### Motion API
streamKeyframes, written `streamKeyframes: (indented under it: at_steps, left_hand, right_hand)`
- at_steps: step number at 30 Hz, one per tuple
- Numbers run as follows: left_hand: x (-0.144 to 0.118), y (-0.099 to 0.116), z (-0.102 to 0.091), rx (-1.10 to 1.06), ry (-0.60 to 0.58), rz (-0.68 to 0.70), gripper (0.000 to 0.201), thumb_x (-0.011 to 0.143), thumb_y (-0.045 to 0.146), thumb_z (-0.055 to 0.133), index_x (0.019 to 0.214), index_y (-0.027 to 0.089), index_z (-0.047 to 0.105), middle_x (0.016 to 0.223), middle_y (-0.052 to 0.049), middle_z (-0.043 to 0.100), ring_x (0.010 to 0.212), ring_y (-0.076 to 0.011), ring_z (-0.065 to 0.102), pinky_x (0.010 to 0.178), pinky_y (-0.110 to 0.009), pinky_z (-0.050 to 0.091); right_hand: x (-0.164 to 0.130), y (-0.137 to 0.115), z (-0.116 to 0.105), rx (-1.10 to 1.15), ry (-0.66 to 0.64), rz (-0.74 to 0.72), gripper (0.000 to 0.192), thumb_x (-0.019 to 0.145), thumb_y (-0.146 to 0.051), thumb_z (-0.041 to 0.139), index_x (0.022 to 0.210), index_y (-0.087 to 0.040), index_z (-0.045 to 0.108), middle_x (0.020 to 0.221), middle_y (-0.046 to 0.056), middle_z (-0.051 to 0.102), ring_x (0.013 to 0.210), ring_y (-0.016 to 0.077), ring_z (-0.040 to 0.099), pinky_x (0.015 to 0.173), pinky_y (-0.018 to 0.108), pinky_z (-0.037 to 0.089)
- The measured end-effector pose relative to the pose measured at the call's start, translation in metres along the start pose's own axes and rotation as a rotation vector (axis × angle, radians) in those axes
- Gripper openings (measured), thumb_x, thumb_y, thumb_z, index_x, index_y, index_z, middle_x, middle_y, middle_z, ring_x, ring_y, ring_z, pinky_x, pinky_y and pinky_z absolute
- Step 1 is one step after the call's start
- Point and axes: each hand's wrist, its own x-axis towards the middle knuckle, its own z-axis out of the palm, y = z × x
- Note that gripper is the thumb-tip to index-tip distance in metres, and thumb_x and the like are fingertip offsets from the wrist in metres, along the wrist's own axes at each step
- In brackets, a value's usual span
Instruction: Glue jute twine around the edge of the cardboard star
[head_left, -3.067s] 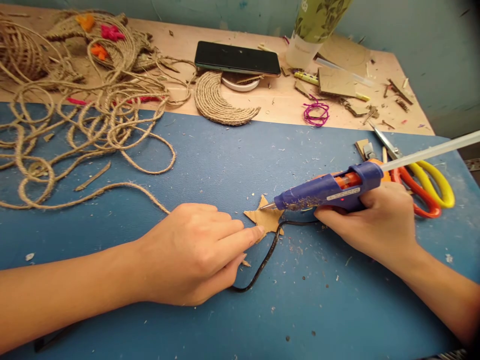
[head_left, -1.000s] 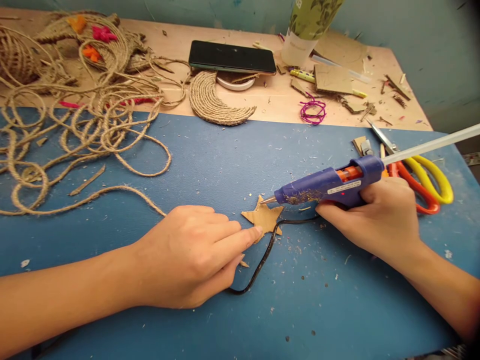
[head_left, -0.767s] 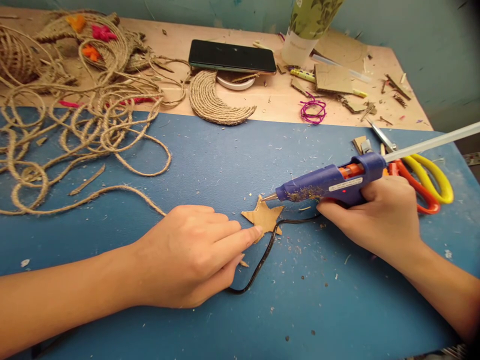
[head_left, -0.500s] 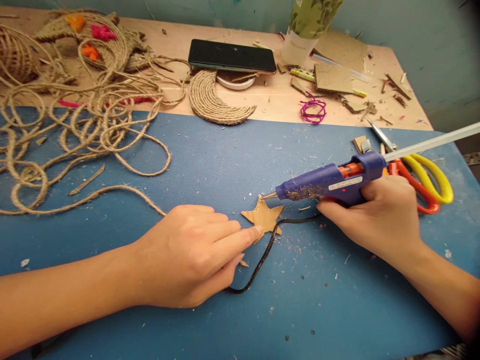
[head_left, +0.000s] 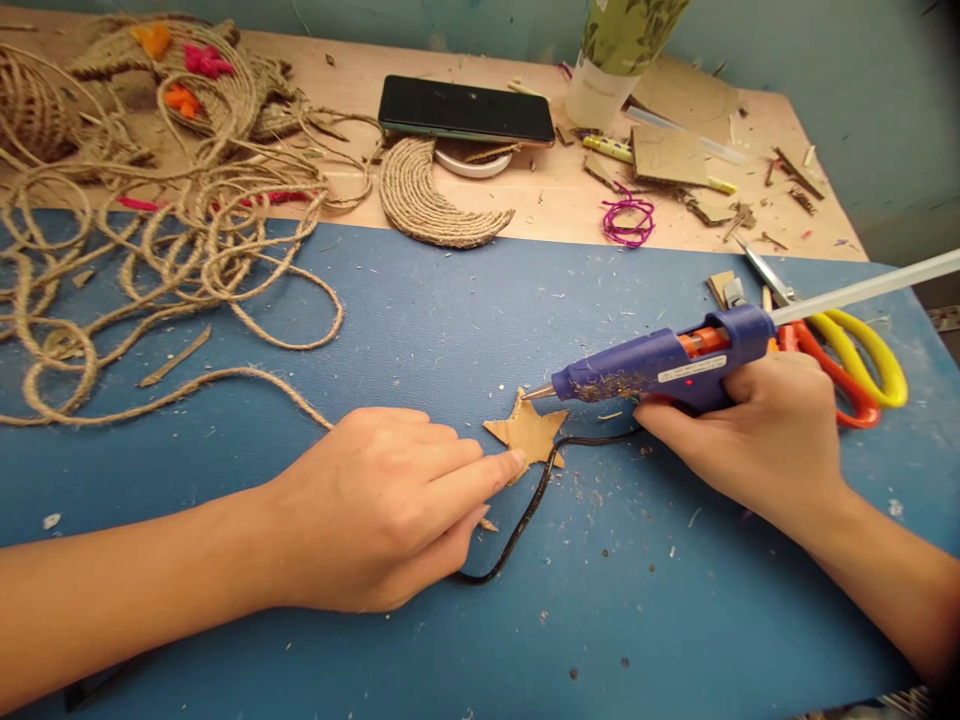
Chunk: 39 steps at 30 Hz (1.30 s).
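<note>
Fingers (head_left: 504, 462) of my left hand (head_left: 382, 505) press flat on the left points of the little cardboard star (head_left: 526, 432), which lies on the blue mat (head_left: 450, 320) on the desk (head_left: 555, 200). My right hand (head_left: 750, 435) is wrapped tight round the glue gun (head_left: 660, 370). Its tip has lifted a bit and moved to the star's top point, so I think the glue line has reached there. Rope (head_left: 187, 260) lies far left, scissors (head_left: 847, 350) behind the gun.

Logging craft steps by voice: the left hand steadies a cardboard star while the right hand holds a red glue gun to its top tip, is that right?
Nearly. The glue gun is blue, as the head view shows. The left hand steadies the cardboard star; the right hand holds the gun.
</note>
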Motion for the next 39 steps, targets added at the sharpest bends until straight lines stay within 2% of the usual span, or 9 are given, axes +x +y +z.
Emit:
streamKeyframes:
  at_steps: [16,39]
  left_hand:
    - [-0.0035,-0.0002,0.0011,0.006,-0.022,-0.004,0.031,0.104,0.016,0.055,0.134,0.016,0.064,0.087,0.001,0.074,0.065,-0.0184,0.058,0.059,-0.037,0.039]
    - [-0.0004,-0.0001,-0.0001,0.007,-0.008,-0.004,0.026,0.104,0.016,0.056,0.128,0.015,0.066,0.086,0.0,0.074,0.064,-0.0179,0.059,0.059,-0.036,0.04]
  right_hand:
    - [0.0036,-0.0046,-0.0017,0.038,-0.033,-0.103,0.042,0.077,-0.014,0.067,0.063,-0.025,0.029,0.051,-0.006,0.029,0.045,0.0095,0.03,0.045,0.031,0.024]
    - [0.004,-0.0088,-0.0027,0.051,-0.046,-0.11,0.044,0.078,-0.012,0.068,0.061,-0.024,0.028,0.05,-0.006,0.027,0.043,0.009,0.028,0.045,0.031,0.022]
